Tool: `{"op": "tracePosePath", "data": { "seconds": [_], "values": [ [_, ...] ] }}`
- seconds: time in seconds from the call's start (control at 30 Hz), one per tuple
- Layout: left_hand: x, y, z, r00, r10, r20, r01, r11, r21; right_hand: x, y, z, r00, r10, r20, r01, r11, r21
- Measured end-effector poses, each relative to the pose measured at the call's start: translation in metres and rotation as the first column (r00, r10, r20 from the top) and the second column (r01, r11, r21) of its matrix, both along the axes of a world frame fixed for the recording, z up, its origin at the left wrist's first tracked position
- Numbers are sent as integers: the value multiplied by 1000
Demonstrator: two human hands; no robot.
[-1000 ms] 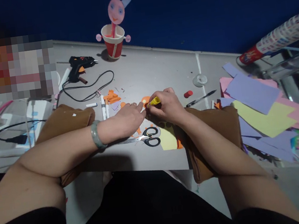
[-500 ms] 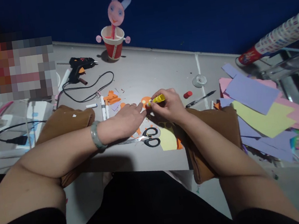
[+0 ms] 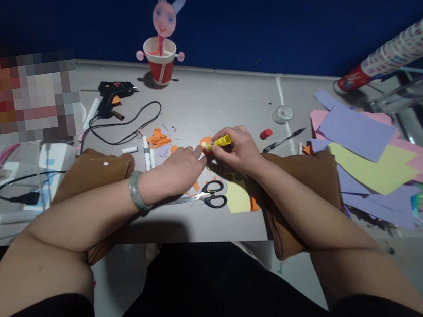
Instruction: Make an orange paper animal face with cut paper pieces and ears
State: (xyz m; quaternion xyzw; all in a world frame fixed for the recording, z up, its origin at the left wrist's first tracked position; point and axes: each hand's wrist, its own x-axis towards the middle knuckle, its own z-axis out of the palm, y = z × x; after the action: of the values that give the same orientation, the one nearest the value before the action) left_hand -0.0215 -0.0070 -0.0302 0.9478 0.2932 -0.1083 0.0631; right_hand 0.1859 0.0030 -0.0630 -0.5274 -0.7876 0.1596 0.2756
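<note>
My right hand (image 3: pixel 239 149) pinches a yellow marker (image 3: pixel 222 141), its pale tip end pointing left over a round orange paper piece (image 3: pixel 205 141) with yellowish spots. My left hand (image 3: pixel 182 170), palm down with fingers stretched out, lies flat on the table, fingertips at the lower edge of the orange piece. Just below the hands lie black-handled scissors (image 3: pixel 213 194), blades partly under my left wrist. Beside them is a yellow paper sheet (image 3: pixel 238 199) with cut-out holes. A red cap (image 3: pixel 266 134) rests right of my right hand.
A hot glue gun (image 3: pixel 112 96) with its cord lies at the back left. Behind stands a red paper cup (image 3: pixel 160 64) with a rabbit figure. Orange scraps (image 3: pixel 159 137), white markers (image 3: pixel 146 154), a pen (image 3: pixel 285 139), a tape roll (image 3: pixel 282 114) and coloured paper (image 3: pixel 359 128) surround the hands.
The yellow marker and my right hand have shifted slightly to the left over the orange piece. My left hand stays where it was.
</note>
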Motion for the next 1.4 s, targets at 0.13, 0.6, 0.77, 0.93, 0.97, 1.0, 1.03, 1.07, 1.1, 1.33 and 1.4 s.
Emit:
{"op": "tracePosePath", "data": {
  "seconds": [0.13, 0.6, 0.77, 0.93, 0.97, 1.0, 1.03, 1.07, 1.1, 1.33, 1.4],
  "values": [
    [0, 0, 1, 1000, 9, -5, -9, 1000, -3, -2, 0, 0, 999, 42, 11, -41, 998, -40],
    [-3, 5, 6, 1000, -19, -18, 19, 1000, -4, 29, 20, 0, 778, -186, -600, -3, 954, -299],
    [-4, 7, 11, 998, -38, -41, 38, 999, -3, 27, 17, 4, 828, -162, -536, -15, 951, -310],
    [-6, 10, 6, 999, -36, -10, 36, 999, 39, 27, 15, 6, 891, -164, -424, 69, 971, -231],
    [-7, 11, 5, 999, -32, -15, 33, 998, 47, 28, 15, 6, 890, -176, -420, 87, 971, -223],
    [-7, 12, 4, 999, -32, -20, 33, 998, 55, 29, 16, 6, 881, -187, -435, 95, 970, -225],
    [-8, 13, 3, 999, -37, -24, 39, 997, 60, 30, 16, 6, 864, -192, -466, 91, 969, -231],
    [-9, 14, 3, 999, -45, -27, 47, 997, 64, 30, 17, 7, 841, -190, -507, 75, 968, -239],
    [-9, 15, 3, 998, -54, -28, 56, 996, 64, 31, 17, 8, 817, -181, -548, 49, 968, -246],
    [-7, 18, 12, 997, -69, -45, 71, 997, 40, 25, 10, 11, 855, -57, -515, -109, 952, -285],
    [-6, 19, 13, 996, -75, -48, 76, 997, 33, 24, 10, 8, 881, -43, -471, -74, 971, -228]
  ]
}}
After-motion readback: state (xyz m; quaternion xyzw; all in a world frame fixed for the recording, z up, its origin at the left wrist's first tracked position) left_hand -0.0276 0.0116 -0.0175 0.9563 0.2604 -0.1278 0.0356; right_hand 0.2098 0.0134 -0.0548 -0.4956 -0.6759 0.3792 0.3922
